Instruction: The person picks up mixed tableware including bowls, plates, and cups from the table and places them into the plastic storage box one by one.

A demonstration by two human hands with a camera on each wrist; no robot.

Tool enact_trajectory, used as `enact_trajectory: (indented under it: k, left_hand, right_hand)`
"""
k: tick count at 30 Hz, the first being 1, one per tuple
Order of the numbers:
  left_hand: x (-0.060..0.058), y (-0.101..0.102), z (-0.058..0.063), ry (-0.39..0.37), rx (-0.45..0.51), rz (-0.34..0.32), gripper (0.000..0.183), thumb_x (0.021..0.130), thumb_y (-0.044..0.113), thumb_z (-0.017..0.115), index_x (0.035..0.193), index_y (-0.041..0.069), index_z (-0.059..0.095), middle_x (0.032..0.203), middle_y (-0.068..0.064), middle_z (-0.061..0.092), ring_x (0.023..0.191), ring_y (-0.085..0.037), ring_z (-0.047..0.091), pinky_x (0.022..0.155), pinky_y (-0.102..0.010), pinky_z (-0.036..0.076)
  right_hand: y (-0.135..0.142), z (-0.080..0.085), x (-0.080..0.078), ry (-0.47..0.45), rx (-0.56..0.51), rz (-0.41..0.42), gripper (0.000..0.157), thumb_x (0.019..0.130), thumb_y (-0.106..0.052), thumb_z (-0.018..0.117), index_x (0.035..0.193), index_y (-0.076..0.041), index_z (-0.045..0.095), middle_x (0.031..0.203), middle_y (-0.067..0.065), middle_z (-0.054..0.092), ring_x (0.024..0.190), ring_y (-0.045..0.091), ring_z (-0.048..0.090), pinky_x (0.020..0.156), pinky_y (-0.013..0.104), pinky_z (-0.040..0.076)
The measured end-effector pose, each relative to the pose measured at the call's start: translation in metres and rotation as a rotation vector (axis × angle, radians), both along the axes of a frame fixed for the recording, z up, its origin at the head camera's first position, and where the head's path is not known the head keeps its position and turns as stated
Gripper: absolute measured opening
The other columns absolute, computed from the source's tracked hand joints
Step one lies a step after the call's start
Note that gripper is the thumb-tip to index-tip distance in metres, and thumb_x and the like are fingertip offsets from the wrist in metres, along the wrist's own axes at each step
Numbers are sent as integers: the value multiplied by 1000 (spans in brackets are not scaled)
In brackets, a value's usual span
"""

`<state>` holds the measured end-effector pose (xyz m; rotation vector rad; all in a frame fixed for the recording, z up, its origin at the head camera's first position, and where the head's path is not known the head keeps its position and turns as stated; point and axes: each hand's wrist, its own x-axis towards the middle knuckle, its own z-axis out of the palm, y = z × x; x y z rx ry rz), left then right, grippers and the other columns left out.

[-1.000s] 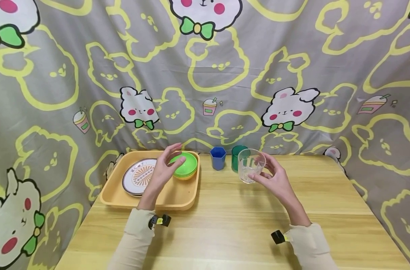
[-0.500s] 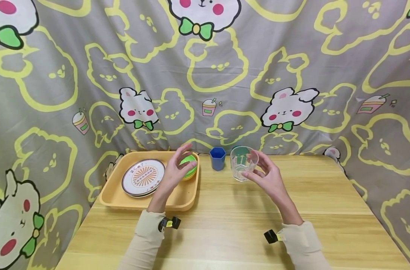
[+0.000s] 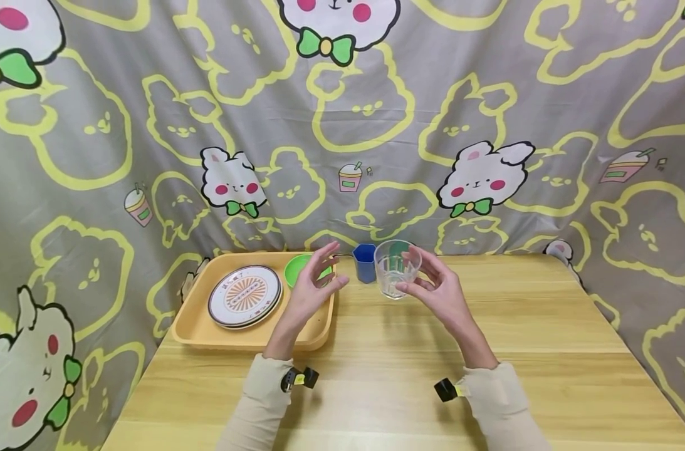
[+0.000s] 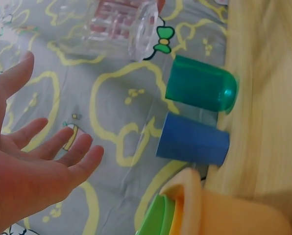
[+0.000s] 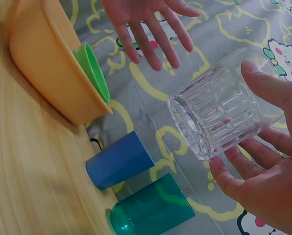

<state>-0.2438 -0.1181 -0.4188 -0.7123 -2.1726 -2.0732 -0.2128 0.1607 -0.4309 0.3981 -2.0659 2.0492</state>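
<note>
A clear, ridged drinking glass (image 3: pixel 397 270) is held upright in the air by my right hand (image 3: pixel 440 294), thumb on the near side and fingers round the right side. My left hand (image 3: pixel 311 291) hovers by the tray's right edge with nothing in it, its fingers loosely spread toward the glass. Behind the glass stands a green tumbler (image 5: pixel 153 208), mostly seen through it in the head view. Just left of that, a blue hexagonal cup (image 3: pixel 365 264) stands on the table, apart from both hands.
An orange tray (image 3: pixel 224 341) sits at the table's left. Inside it lie stacked white plates (image 3: pixel 245 297) with a printed sunburst, and green bowls (image 3: pixel 296 270) partly hidden behind my left hand. A patterned curtain (image 3: pixel 370 125) hangs behind the wooden table (image 3: pixel 376 376).
The glass has moved left in my right hand, passing in front of the green tumbler. My left hand has shifted right, from over the tray to its right edge.
</note>
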Motion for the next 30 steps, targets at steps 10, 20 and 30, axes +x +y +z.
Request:
enact_trajectory:
  k: [10, 20, 30]
  left_hand:
    - [4, 14, 0, -2, 14, -79, 68, 93, 1, 74, 154, 8, 45, 155, -7, 47, 142, -40, 42, 116, -55, 38]
    - [6, 26, -2, -31, 41, -144, 60, 95, -1, 71, 150, 7, 49, 153, -12, 48, 138, -38, 48, 112, -57, 41]
    - [7, 32, -1, -48, -3, -115, 60, 93, 0, 74, 148, 5, 51, 151, -14, 50, 134, -40, 51, 104, -39, 52]
  right_hand:
    - [-10, -2, 1, 17, -3, 34, 73, 86, -1, 82, 151, -10, 51, 143, 15, 59, 133, 37, 53, 100, 26, 53]
    - [-13, -3, 1, 29, 18, 86, 72, 88, -1, 80, 153, -10, 50, 144, 15, 59, 135, 37, 53, 99, 27, 51]
    - [-16, -2, 0, 17, 52, 104, 72, 84, -3, 84, 149, -5, 53, 140, 15, 62, 131, 32, 57, 91, 29, 57]
